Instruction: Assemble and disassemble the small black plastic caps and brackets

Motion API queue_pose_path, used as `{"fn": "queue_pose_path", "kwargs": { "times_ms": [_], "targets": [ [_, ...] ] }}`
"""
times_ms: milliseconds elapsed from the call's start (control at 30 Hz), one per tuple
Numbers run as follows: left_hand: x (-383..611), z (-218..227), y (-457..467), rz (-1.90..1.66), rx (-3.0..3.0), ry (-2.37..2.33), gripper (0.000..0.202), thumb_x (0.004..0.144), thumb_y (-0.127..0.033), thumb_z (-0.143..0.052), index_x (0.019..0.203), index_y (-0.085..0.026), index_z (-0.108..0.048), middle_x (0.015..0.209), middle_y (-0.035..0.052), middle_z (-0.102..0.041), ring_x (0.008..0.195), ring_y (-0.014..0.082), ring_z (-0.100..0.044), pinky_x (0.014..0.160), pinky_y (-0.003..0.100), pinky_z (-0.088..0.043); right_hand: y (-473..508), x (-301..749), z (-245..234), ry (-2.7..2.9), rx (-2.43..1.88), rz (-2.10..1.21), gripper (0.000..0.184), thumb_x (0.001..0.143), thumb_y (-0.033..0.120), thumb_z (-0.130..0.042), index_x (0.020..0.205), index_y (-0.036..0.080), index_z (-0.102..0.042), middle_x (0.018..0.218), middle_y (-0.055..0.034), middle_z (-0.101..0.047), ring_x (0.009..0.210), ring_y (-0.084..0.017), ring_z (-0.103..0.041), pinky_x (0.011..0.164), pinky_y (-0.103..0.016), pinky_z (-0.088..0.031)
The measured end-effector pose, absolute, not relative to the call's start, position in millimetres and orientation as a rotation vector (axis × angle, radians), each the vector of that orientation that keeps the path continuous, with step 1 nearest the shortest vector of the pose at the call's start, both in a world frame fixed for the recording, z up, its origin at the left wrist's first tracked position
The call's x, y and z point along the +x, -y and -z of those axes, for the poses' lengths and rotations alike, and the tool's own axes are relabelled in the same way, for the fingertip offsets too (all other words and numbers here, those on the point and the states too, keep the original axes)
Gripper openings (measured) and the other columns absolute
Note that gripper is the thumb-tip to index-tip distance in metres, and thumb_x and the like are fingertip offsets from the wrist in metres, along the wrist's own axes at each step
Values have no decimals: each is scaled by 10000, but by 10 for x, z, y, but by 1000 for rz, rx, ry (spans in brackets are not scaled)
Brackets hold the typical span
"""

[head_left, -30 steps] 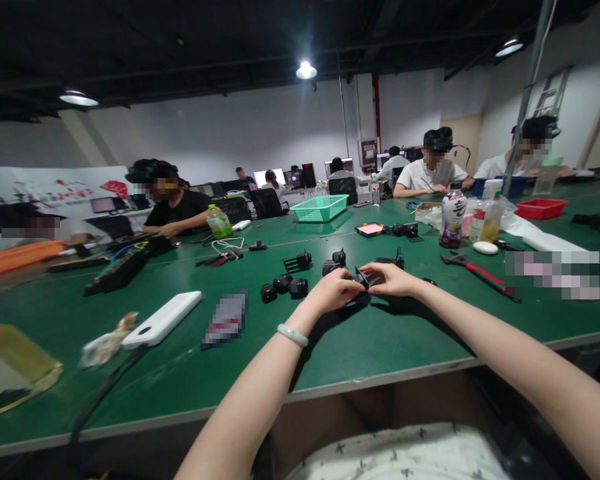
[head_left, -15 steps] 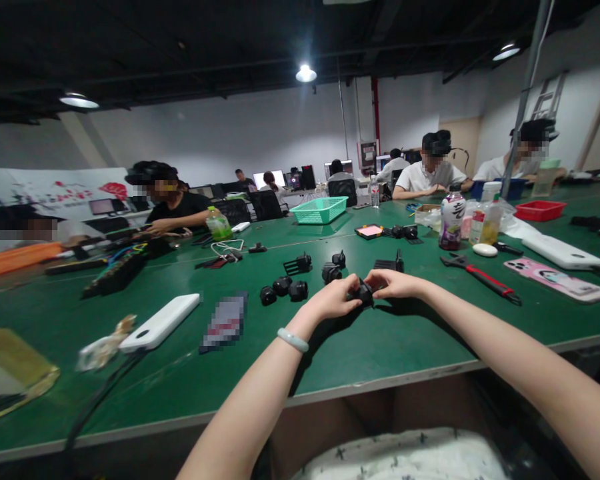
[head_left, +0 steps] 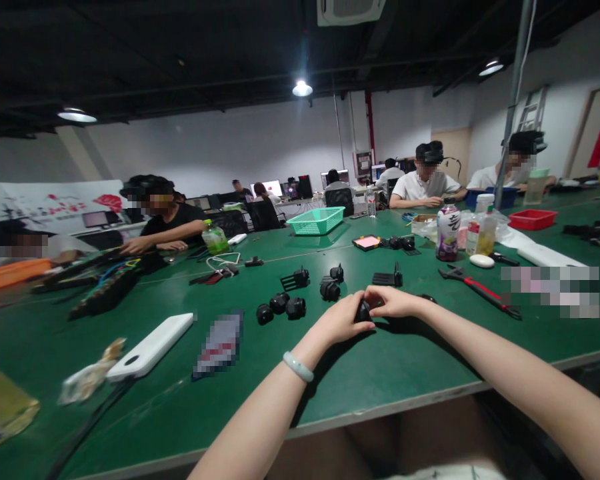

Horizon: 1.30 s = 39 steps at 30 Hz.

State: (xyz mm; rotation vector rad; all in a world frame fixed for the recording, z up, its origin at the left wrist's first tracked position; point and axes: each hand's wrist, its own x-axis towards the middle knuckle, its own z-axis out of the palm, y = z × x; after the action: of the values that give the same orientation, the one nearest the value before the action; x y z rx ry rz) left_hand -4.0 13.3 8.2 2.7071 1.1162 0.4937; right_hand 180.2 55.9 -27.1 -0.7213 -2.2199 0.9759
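Between my two hands is a small black plastic part (head_left: 363,311), held just above or on the green table (head_left: 260,373); its exact kind is hidden by fingers. My left hand (head_left: 344,319), with a pale bangle at the wrist, is closed around its left side. From the right, my right hand (head_left: 391,303) pinches it with thumb and fingertips. Several round black parts (head_left: 295,307) lie left of my hands. Beyond them are a black slotted bracket (head_left: 295,277), another round black piece (head_left: 330,289) and an upright black bracket (head_left: 389,276).
A red-handled wrench (head_left: 485,293), a purple-labelled bottle (head_left: 448,230) and a white soap-shaped object (head_left: 481,261) are on the right. A white power bank (head_left: 153,347) with a cable lies left. A green basket (head_left: 316,221) stands farther back. Co-workers sit around the table.
The view has tilted up slightly, so the table sits lower in the picture. My hands stay together on the black part, with the fingers shifted a little around it.
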Motion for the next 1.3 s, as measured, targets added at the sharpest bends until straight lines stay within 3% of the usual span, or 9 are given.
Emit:
{"fn": "queue_pose_path", "kwargs": {
  "times_ms": [100,400,633,967,1300],
  "targets": [
    [-45,-73,-140,-458,2740,-1113,563,676,-403,-576,1153,-199,-355,1103,97,-502,1000,236,-490,834,339,-385,-557,1788,271,2235,-751,-947,265,645,166,-580,885,152,-470,857,-15,-544,786,-132,-521,702,-276,-424],
    [-40,-101,-84,-388,2781,-1245,597,707,-386,-542,1208,-216,-266,1114,100,-456,969,241,-508,794,324,-408,-585,1755,268,2261,-751,-897,290,646,210,-593,901,165,-462,873,-22,-543,772,-138,-527,676,-268,-431],
    [3,-126,-100,-355,2799,-1269,556,683,-359,-578,1150,-204,-318,1127,100,-426,919,235,-530,765,315,-421,-595,1756,264,2291,-749,-800,265,645,216,-589,868,172,-452,822,-7,-533,723,-131,-514,625,-242,-423],
    [4,-127,-182,-409,2728,-1178,531,676,-319,-593,1130,-196,-347,1105,93,-426,948,226,-507,816,323,-402,-547,1769,205,2300,-808,-676,265,663,242,-575,891,169,-460,805,-17,-560,686,-128,-520,600,-230,-404],
    [-97,-116,-225,-549,2532,-1050,597,672,-281,-599,1182,-190,-301,1147,93,-429,1042,228,-445,890,357,-365,-418,1668,105,2277,-796,-530,224,634,132,-557,848,151,-491,806,-28,-537,723,-132,-498,637,-232,-399]
  ]
}}
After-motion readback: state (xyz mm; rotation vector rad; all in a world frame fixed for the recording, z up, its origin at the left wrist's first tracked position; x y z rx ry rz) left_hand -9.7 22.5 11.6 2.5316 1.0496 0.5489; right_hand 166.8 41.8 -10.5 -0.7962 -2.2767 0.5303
